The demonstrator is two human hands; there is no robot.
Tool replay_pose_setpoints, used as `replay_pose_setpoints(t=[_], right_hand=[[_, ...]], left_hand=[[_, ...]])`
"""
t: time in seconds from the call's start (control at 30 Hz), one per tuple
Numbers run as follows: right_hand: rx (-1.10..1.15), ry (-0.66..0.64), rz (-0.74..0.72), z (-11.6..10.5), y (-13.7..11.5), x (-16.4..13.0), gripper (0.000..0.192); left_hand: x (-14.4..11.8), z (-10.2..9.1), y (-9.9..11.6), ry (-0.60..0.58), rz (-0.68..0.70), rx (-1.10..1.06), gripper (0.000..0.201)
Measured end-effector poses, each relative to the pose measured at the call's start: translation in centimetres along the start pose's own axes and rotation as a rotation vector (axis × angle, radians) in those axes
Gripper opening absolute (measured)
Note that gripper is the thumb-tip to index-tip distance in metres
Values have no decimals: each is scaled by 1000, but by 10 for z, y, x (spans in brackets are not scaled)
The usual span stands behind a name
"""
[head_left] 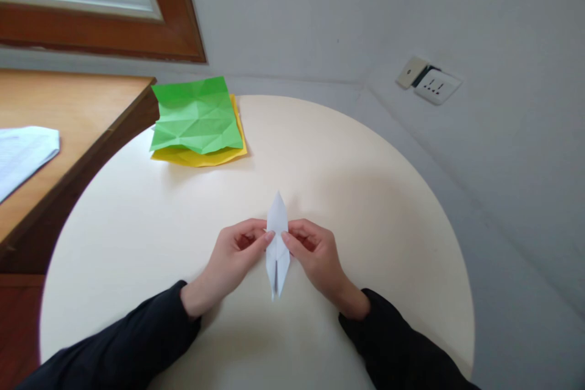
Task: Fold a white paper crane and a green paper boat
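The folded white paper (277, 248) is held at the middle of the round table (365, 213), its single point directed away from the person and its two narrow legs directed toward the body; whether it touches the tabletop cannot be told; the left hand (231, 259) is clamped on the paper's left edge, thumb on top and fingers curled behind; the right hand (320, 259) is clamped on the right edge in like manner, the thumb tips a narrow strip apart; for good control, both grips should sit level, so that the piece does not twist; light, equal pressure is probably sufficient, since thin paper may crumple; any crease is best aligned with the slit between the legs before pressing; the slender legs should bear no strain; the green sheet (198, 116), lying on the yellow sheet (201, 159), is well clear of the work.
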State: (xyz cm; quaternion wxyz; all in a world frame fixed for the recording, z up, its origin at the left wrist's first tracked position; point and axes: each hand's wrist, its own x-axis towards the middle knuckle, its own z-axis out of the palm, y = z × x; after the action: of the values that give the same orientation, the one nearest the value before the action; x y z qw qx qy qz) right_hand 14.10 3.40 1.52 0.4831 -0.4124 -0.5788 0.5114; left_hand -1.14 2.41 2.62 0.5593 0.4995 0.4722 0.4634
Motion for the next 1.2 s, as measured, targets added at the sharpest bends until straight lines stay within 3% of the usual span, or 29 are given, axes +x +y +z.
replay_pose_setpoints(t=[0.13,0.37,0.67,1.2], right_hand=[[119,14,130,1,4,2,12],[174,38,181,0,6,5,15],[198,-20,179,-3,7,8,19],[145,-32,57,-7,10,10,6]], left_hand=[[3,0,-4,8,-103,-96,33],[5,-1,-5,-42,-112,-190,32],[6,-5,-6,-78,-61,-144,26],[5,-10,-9,-110,23,-93,18]])
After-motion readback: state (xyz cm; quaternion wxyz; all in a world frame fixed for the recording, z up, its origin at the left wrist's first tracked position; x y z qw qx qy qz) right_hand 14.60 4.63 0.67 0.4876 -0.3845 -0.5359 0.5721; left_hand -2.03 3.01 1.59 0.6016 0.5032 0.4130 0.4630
